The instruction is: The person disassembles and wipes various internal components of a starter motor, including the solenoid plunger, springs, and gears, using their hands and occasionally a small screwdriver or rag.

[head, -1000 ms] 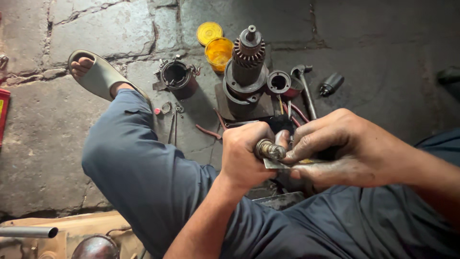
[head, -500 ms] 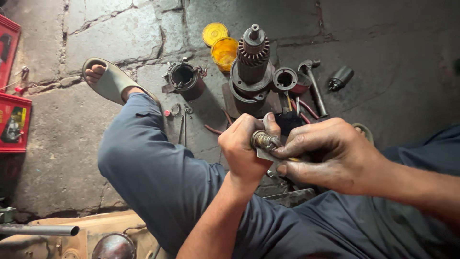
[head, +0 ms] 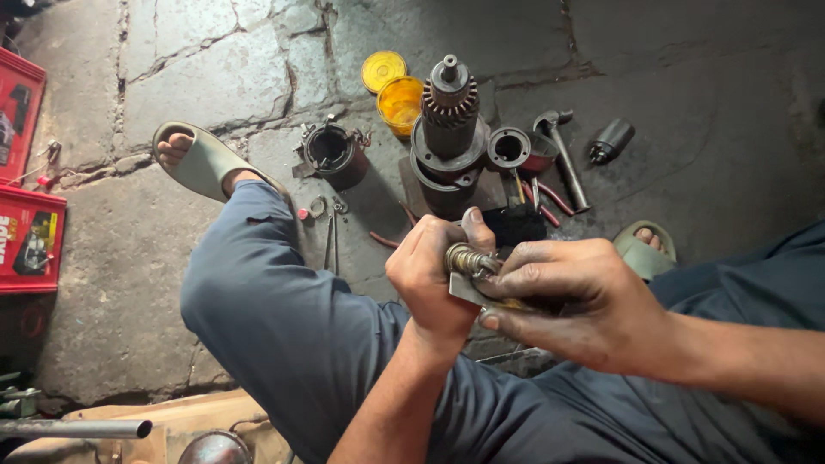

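My left hand [head: 434, 279] and my right hand [head: 571, 301] are closed together on a small metal part with a coil spring [head: 468, 259] round its shaft, held above my lap. The left thumb presses near the spring's end. My right fingers wrap over the part's flat body and hide most of it. Just beyond the hands, on the stone floor, stands an upright motor armature with a toothed gear [head: 449, 112] set in a round housing.
On the floor lie a dark cylindrical housing [head: 331, 153], a round cap [head: 509, 148], a hammer [head: 563, 159], a small black cylinder [head: 610, 140], a yellow tub [head: 400, 103] and its lid [head: 383, 69]. Red boxes [head: 30, 241] sit left. A metal pipe [head: 73, 428] lies near left.
The view has shifted, so the floor parts sit a little further right and the red boxes show at left. Both hands stay closed on the spring part, with small finger movements.
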